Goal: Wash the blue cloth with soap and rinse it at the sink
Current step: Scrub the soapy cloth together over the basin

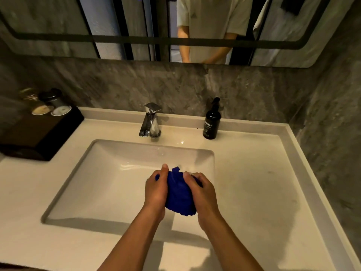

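The blue cloth is bunched into a ball over the right part of the white sink basin. My left hand grips its left side and my right hand grips its right side, thumbs on top. The chrome faucet stands behind the basin, and no water shows at its spout. A dark soap pump bottle stands on the counter to the right of the faucet.
A black tray with two upside-down cups sits at the back left of the white counter. A mirror above the grey stone backsplash reflects a person's torso and arms.
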